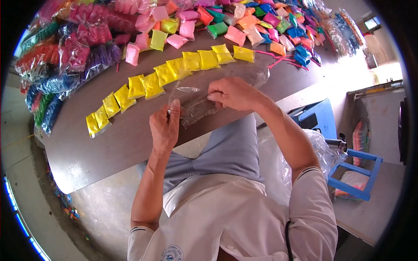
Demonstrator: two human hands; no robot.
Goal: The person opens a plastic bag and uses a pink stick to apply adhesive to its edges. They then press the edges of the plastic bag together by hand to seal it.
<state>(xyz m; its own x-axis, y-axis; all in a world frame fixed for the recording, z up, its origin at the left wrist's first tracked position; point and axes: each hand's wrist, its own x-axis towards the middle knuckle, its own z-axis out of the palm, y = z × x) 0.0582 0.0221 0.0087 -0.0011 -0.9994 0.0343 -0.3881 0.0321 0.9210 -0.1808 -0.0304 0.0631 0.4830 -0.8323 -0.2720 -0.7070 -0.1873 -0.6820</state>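
Observation:
A clear plastic bag [196, 106] is stretched between my two hands over the front edge of the table. My left hand [164, 126] is closed on the bag's left side, thumb pointing up. At the bag's other side, my right hand [233, 93] pinches the film between thumb and fingers. Just beyond the bag, several yellow packets [176, 68] lie in a curved row, some overlapping, running from the left of the table to the upper middle. The film shows light glints and no packet inside it.
Loose packets of many colours [235, 35] are heaped along the far side of the brown table [87, 161]. Bundled bags of packets [78, 48] pile up at the far left. Pink strips [278, 58] lie right of the yellow row. A blue frame stool [355, 174] stands at right.

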